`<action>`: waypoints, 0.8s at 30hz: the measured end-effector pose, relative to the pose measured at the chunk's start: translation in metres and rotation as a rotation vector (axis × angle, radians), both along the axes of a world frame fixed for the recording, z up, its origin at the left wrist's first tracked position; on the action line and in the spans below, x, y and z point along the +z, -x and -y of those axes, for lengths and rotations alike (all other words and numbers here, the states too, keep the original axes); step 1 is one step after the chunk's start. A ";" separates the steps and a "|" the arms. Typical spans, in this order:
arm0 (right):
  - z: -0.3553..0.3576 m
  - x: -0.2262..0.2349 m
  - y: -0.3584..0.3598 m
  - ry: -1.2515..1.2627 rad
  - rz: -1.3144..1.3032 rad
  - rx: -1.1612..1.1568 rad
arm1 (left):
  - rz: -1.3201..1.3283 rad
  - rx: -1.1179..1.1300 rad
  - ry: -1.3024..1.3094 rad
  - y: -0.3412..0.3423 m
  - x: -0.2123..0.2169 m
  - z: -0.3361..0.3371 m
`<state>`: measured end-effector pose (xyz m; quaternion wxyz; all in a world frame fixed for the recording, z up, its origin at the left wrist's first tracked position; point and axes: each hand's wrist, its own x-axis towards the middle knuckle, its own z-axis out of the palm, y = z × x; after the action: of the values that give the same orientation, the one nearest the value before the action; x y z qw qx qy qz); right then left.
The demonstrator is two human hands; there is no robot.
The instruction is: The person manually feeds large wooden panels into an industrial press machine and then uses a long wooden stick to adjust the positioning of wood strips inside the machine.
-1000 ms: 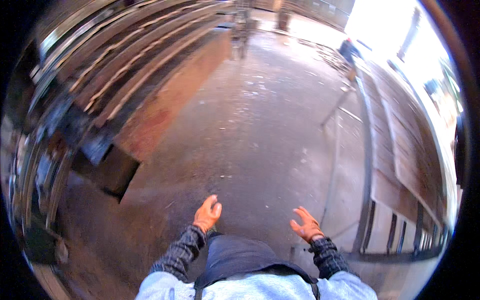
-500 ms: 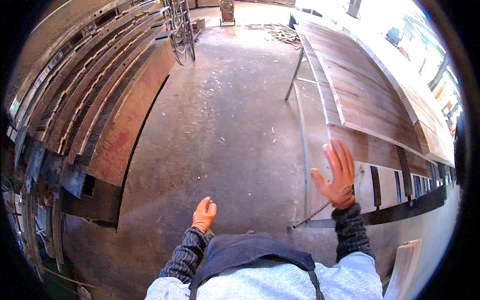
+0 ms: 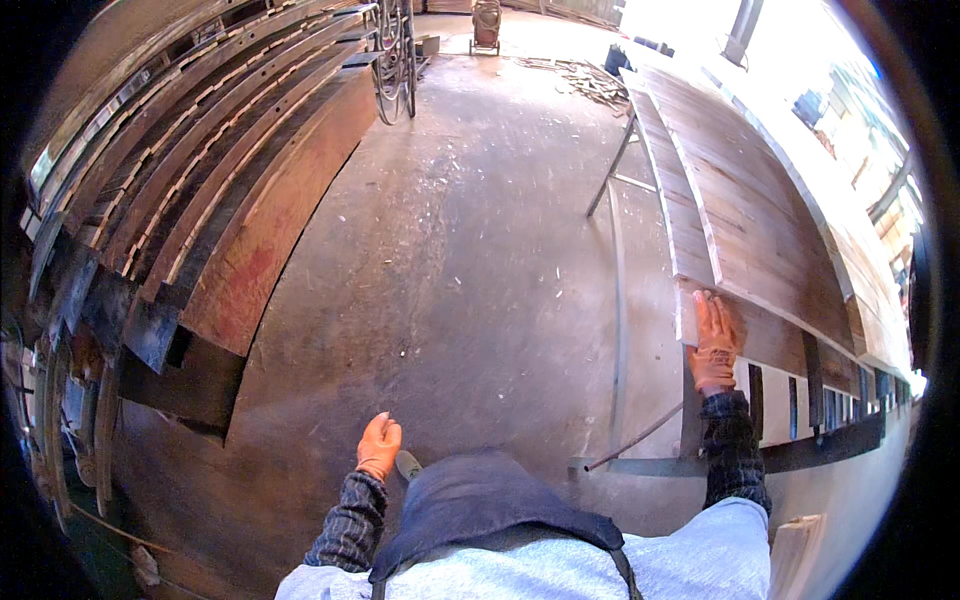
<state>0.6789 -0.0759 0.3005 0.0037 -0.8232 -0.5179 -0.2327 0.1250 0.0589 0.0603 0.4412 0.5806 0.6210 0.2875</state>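
Woodworking workshop, wide wooden panels (image 3: 765, 215) on a dark frame (image 3: 825, 442), heaped wood scraps (image 3: 592, 86), debris-flecked floor (image 3: 480, 340)

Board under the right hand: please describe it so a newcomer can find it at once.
On the right of the view, wooden panels lie on a dark rack. At their near end, the lowest visible board sticks out from beneath. Unlike its neighbours, it has the right hand over its left end.

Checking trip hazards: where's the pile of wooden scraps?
In the head view, the pile lies on the grey floor right of top centre, left of the far end of the brown wooden panels.
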 end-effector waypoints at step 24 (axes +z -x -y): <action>-0.073 0.025 0.091 -0.117 -0.116 0.300 | -0.048 0.098 -0.005 -0.001 -0.003 -0.002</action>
<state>0.5877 -0.0033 0.3255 0.1161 -0.7471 -0.6195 -0.2112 0.1260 0.0614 0.0569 0.4103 0.5573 0.6583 0.2962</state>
